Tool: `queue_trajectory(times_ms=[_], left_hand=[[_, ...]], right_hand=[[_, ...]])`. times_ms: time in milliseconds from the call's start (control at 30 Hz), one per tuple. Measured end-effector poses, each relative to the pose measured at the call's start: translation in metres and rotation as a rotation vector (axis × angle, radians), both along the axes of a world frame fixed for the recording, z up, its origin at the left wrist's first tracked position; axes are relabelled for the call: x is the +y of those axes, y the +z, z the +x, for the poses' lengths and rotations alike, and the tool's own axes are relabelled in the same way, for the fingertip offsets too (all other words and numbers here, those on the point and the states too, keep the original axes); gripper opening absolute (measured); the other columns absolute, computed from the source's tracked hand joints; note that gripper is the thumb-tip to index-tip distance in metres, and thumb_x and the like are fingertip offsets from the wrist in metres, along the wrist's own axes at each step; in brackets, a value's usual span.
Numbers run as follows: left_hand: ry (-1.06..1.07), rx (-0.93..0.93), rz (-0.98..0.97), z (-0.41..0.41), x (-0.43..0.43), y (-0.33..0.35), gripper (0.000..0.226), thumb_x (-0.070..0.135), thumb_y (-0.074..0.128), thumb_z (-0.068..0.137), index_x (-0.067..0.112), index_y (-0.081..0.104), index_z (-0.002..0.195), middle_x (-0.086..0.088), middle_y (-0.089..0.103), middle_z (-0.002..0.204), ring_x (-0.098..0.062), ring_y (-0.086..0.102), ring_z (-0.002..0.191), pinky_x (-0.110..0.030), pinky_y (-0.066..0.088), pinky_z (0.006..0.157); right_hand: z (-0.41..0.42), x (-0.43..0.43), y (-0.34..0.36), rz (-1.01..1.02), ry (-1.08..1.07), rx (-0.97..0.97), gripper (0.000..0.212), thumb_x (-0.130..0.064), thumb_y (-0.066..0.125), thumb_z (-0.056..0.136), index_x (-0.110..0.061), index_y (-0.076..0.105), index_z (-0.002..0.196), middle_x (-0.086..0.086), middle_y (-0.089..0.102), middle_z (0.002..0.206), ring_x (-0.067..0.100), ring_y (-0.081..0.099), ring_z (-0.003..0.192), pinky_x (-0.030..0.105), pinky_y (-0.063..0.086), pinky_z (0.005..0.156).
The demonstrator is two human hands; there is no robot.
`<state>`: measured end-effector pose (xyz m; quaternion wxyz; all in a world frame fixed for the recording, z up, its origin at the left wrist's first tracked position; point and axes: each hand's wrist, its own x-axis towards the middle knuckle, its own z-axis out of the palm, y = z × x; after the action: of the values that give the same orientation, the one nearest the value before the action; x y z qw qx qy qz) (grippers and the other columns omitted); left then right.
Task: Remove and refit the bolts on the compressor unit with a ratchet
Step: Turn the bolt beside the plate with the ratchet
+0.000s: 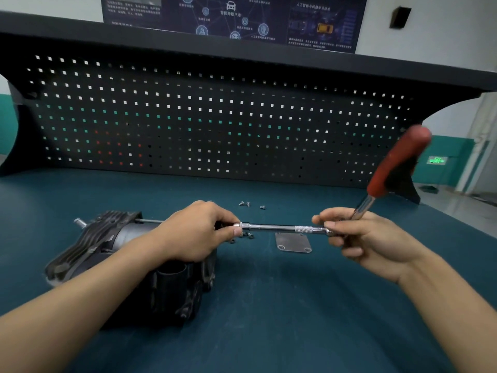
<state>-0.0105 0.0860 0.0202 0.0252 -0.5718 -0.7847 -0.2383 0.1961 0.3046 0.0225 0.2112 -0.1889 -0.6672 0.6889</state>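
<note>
The left grip (199, 232) pinches the socket (243, 225). The right grip (357, 238) curls round the ratchet (395, 168). If the ratchet tilts, the socket could slip off the compressor unit (107, 238).

Left hand (199, 232) pinches the socket end of the extension bar (277, 227) right at the compressor unit (94, 238), which sits on the blue-green bench top (269, 305). Right hand (371, 238) grips the other end, with the ratchet (395, 168) and its red handle tilted up and to the right. A few loose bolts (247, 204) lie behind the bar, a small metal plate (293, 242) just below it, black pegboard (215, 117) at the back.
</note>
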Motion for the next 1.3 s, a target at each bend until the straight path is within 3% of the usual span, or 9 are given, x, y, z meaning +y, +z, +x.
queue_trajectory(times_ms=[167, 633, 967, 1067, 1300], left_hand=[[0.008, -0.010, 0.003, -0.0008, -0.0005, -0.0012, 0.033, 0.044, 0.058, 0.099, 0.046, 0.056, 0.066, 0.030, 0.055, 0.058, 0.002, 0.048, 0.058, -0.029, 0.037, 0.063], [0.008, -0.021, 0.003, -0.0023, -0.0007, -0.0016, 0.034, 0.046, 0.058, 0.098, 0.051, 0.056, 0.065, 0.029, 0.055, 0.059, -0.001, 0.048, 0.059, -0.029, 0.038, 0.063], [0.016, -0.022, 0.004, -0.0034, 0.0001, -0.0022, 0.028, 0.046, 0.058, 0.098, 0.048, 0.059, 0.070, 0.029, 0.056, 0.060, -0.001, 0.049, 0.059, -0.030, 0.043, 0.064], [0.008, -0.027, 0.016, -0.0037, 0.0005, -0.0029, 0.025, 0.046, 0.059, 0.097, 0.048, 0.060, 0.073, 0.030, 0.057, 0.060, 0.001, 0.050, 0.060, -0.029, 0.042, 0.064], [0.018, -0.023, 0.009, -0.0066, 0.0010, -0.0040, 0.020, 0.048, 0.058, 0.097, 0.044, 0.066, 0.080, 0.030, 0.058, 0.062, 0.000, 0.051, 0.061, -0.030, 0.044, 0.064]], right_hand=[[-0.0044, -0.0022, 0.0008, -0.207, -0.042, -0.070, 0.020, -0.024, 0.072, 0.071, -0.011, 0.070, 0.086, 0.003, 0.073, 0.087, 0.003, 0.036, 0.042, 0.013, 0.021, 0.029], [-0.0055, -0.0004, 0.0025, -0.337, -0.041, -0.064, 0.038, -0.036, 0.070, 0.074, -0.010, 0.066, 0.101, 0.005, 0.074, 0.089, 0.003, 0.033, 0.036, 0.013, 0.023, 0.027], [-0.0065, 0.0027, -0.0012, -0.393, -0.029, -0.051, 0.024, -0.023, 0.063, 0.079, -0.005, 0.062, 0.094, 0.004, 0.073, 0.084, 0.006, 0.036, 0.037, 0.016, 0.026, 0.030], [-0.0066, 0.0048, -0.0016, -0.356, -0.051, -0.071, 0.015, -0.022, 0.058, 0.091, -0.008, 0.062, 0.096, 0.005, 0.074, 0.088, 0.007, 0.038, 0.039, 0.016, 0.028, 0.031], [-0.0077, 0.0030, -0.0024, -0.358, -0.081, -0.100, 0.020, -0.022, 0.054, 0.097, -0.004, 0.058, 0.106, 0.007, 0.075, 0.087, 0.008, 0.043, 0.040, 0.017, 0.029, 0.031]])
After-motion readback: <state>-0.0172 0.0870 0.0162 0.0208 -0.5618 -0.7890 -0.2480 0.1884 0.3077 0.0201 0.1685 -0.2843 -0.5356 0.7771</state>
